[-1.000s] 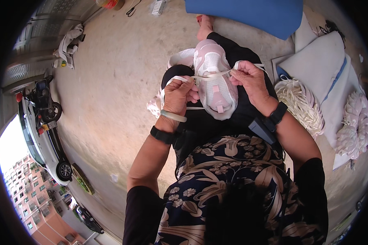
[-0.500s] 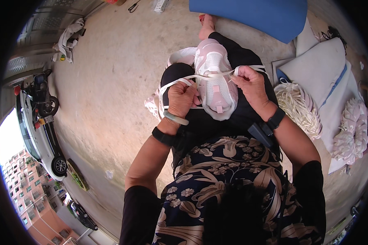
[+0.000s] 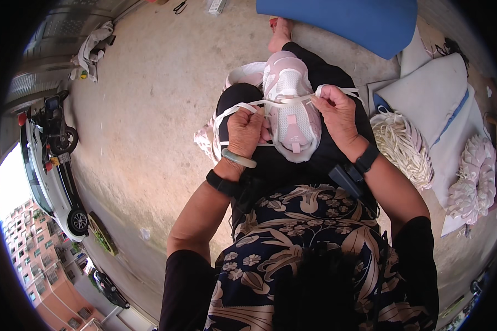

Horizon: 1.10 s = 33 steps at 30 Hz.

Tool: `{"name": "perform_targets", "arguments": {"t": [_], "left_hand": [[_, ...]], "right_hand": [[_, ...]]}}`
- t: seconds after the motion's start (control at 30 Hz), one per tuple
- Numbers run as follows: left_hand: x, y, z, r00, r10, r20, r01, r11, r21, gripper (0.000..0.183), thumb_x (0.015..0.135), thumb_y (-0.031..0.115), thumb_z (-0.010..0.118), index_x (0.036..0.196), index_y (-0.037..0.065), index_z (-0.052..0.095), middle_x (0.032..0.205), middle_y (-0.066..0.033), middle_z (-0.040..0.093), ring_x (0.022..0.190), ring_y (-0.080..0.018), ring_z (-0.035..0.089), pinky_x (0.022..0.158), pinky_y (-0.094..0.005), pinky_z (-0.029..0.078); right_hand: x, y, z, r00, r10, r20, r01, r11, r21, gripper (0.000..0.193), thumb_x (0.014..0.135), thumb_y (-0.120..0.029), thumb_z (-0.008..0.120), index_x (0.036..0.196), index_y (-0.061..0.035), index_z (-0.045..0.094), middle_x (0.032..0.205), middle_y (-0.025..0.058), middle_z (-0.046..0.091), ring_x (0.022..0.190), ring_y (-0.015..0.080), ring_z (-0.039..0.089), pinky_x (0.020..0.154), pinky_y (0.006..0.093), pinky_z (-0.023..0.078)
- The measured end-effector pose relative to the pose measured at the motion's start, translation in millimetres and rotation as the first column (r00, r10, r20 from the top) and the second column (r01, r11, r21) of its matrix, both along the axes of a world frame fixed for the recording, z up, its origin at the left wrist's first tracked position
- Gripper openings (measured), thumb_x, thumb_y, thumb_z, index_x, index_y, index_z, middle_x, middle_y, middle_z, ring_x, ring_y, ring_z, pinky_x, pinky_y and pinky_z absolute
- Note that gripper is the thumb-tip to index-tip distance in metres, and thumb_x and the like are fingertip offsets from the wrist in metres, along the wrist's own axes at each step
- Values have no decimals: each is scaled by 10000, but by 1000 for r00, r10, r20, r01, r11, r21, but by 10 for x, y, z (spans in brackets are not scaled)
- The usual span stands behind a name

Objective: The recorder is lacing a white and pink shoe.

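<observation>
A pink and white sneaker (image 3: 292, 124) rests on my lap between my thighs, its toe pointing away and its heel toward me. A flat white shoelace (image 3: 279, 103) runs across it from one hand to the other. On the sneaker's left side, my left hand (image 3: 247, 131) pinches the lace, with a loop of it hanging over my left knee. My right hand (image 3: 336, 113) is closed on the lace at the right side, and a loose end trails beyond it over my right thigh. Part of another pink and white shoe (image 3: 247, 73) shows behind my left knee.
A bundle of cream laces (image 3: 404, 146) and a pile of pink-white shoe pieces (image 3: 474, 179) lie on a grey sheet (image 3: 431, 91) at the right. A blue mat (image 3: 342, 22) is ahead. At the left stand a motorbike (image 3: 61, 129) and a white car (image 3: 49, 187).
My right hand has shifted slightly up and left with the lace. My left hand stays almost in place, still pinching the lace.
</observation>
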State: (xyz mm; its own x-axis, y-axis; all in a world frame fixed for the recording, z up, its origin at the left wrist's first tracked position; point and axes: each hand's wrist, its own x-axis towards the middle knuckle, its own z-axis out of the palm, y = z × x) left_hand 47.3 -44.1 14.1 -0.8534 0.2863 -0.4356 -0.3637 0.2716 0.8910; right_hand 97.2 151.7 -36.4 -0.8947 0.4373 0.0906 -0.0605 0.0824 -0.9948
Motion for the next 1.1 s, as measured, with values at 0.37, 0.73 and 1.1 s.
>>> {"name": "perform_targets", "arguments": {"t": [0.37,0.73,1.1], "left_hand": [[31,-45,-19,998,-54,-24,51,991,-124,199,871,134,528,718,7,537,556,-38,548,394,-87,508,346,-200,408],[5,20,-53,986,-46,-159,22,988,-150,220,885,177,504,749,7,529,564,-28,540,385,-80,486,339,-202,393],[-119,73,-99,982,-123,-140,97,979,-177,189,891,170,489,791,15,529,581,-18,537,408,-70,489,358,-211,386]], "right_hand": [[-39,6,241,986,118,-121,-52,893,447,121,688,14,602,781,-33,541,727,105,577,656,262,571,593,313,466],[-52,-53,112,990,129,65,-143,941,308,122,709,11,623,786,-16,533,673,88,557,566,178,539,549,269,444],[47,-12,289,983,87,165,-152,886,438,140,702,-104,658,763,-63,539,639,58,545,567,197,540,543,312,425]]}}
